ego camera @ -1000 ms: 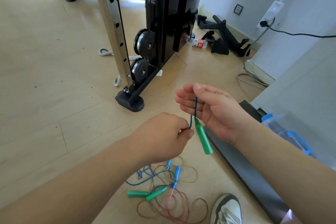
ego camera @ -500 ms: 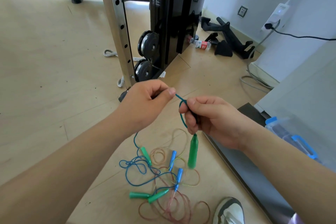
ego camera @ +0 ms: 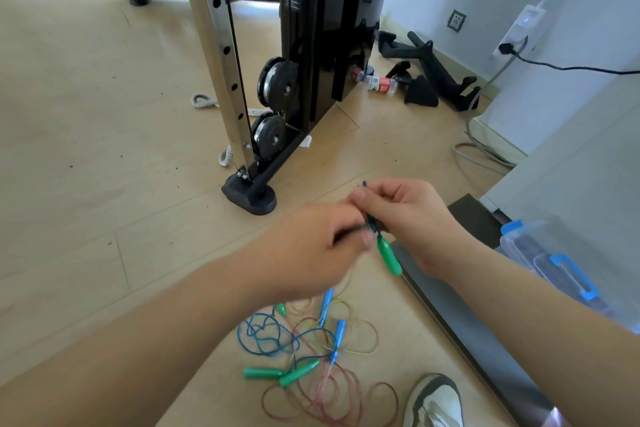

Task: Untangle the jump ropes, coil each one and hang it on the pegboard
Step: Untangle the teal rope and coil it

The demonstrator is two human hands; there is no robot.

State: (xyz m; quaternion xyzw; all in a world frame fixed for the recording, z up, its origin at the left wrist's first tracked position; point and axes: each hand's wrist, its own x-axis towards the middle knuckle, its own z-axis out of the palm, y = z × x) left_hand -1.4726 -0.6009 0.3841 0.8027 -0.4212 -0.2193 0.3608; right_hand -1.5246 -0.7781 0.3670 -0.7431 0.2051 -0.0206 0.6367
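Head view, floor level. Teal rope (ego camera: 372, 222): gathered turns pinched in right hand (ego camera: 408, 218), fingers curled round it; green handle (ego camera: 390, 257) dangles just below. Left hand (ego camera: 311, 246): blurred, fingers curled, pinching the same rope beside the right. Other jump ropes (ego camera: 311, 350): tangled heap on floor (ego camera: 104, 184) beneath the hands, near a shoe (ego camera: 436, 399).

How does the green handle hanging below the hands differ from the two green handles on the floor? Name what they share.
The hanging green handle dangles tilted, off the floor; the two floor handles lie flat on it. Its cord is pinched by the left hand and right hand; the floor handles lie untouched among the tangled ropes. Shared: green colour, tapered shape.
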